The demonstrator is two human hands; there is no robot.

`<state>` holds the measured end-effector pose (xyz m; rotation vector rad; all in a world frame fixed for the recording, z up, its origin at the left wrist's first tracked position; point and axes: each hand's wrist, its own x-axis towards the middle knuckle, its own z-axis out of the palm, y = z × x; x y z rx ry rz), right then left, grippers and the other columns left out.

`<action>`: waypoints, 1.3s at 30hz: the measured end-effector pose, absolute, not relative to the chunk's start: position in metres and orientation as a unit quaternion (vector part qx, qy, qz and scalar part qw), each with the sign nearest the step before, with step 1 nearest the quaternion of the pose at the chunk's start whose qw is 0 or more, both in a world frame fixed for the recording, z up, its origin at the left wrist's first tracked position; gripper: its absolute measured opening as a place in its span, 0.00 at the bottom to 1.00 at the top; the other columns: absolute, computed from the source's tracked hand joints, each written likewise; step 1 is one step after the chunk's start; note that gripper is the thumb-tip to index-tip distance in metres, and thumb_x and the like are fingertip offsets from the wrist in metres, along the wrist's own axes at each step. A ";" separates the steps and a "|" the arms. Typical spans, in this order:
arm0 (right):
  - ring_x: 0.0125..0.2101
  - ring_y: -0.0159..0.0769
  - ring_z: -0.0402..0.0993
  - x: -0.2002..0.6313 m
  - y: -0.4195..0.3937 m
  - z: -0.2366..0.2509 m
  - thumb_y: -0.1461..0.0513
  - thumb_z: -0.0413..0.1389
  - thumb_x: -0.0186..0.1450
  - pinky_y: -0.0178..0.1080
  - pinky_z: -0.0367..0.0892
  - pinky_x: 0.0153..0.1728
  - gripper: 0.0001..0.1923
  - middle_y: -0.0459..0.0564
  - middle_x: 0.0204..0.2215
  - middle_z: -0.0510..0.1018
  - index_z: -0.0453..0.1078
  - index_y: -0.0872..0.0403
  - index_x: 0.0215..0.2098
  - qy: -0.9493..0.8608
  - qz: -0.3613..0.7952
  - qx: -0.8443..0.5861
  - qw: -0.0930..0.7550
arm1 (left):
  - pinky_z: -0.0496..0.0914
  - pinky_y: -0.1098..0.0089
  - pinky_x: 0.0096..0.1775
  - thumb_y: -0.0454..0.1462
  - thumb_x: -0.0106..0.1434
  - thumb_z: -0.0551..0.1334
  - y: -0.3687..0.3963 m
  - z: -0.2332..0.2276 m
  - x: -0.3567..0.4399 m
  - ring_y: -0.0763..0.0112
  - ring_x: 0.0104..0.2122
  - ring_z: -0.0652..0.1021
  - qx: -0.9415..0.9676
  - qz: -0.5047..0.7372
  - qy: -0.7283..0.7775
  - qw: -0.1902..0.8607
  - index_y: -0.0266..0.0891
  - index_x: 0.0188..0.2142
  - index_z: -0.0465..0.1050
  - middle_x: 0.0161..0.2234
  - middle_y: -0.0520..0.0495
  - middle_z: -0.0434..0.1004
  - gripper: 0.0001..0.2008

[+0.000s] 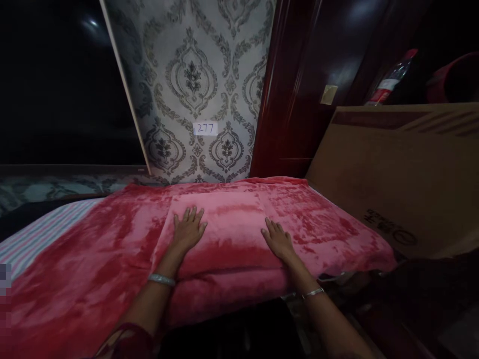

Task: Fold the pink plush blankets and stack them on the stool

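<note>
A folded pink-red plush piece of cloth (228, 229) lies on a larger plush blanket (119, 234) of the same colour. My left hand (189, 229) rests flat on the folded piece near its left edge, fingers spread. On its right side lies my right hand (279, 239), palm down with the fingers stretched out. Neither hand grips anything. A thick rounded fold runs along the near side of the stack, between my forearms.
Behind the blanket rises a patterned wall with a paper label (205, 128). A large dark screen (63, 89) stands at left, above a striped cloth (56, 224). At right, a cardboard box (392, 169) borders the blanket, with a plastic bottle (391, 82) above it.
</note>
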<state>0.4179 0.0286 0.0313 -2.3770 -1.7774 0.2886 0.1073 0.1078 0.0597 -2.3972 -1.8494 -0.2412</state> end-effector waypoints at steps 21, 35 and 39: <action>0.71 0.49 0.42 0.342 0.121 0.068 0.52 0.41 0.73 0.59 0.37 0.67 0.32 0.56 0.71 0.50 0.52 0.57 0.71 -0.709 0.039 -0.692 0.127 | 0.47 0.35 0.65 0.45 0.72 0.47 0.107 0.057 0.106 0.51 0.70 0.52 -0.782 -0.058 -0.617 0.071 0.45 0.70 0.53 0.71 0.42 0.49 0.28; 0.71 0.48 0.38 0.360 0.121 0.041 0.51 0.38 0.73 0.59 0.41 0.65 0.33 0.53 0.73 0.46 0.49 0.54 0.72 -0.634 -0.008 -0.762 0.132 | 0.44 0.36 0.65 0.50 0.70 0.48 0.118 0.094 0.147 0.47 0.71 0.48 -0.812 -0.039 -0.581 -0.030 0.40 0.71 0.50 0.72 0.36 0.44 0.34; 0.71 0.47 0.39 0.361 0.121 0.038 0.50 0.38 0.73 0.58 0.43 0.65 0.32 0.51 0.73 0.47 0.49 0.53 0.72 -0.631 -0.018 -0.764 0.130 | 0.42 0.43 0.67 0.52 0.70 0.47 0.135 0.093 0.193 0.56 0.71 0.49 -0.865 -0.037 -0.498 -0.047 0.47 0.71 0.49 0.72 0.44 0.45 0.33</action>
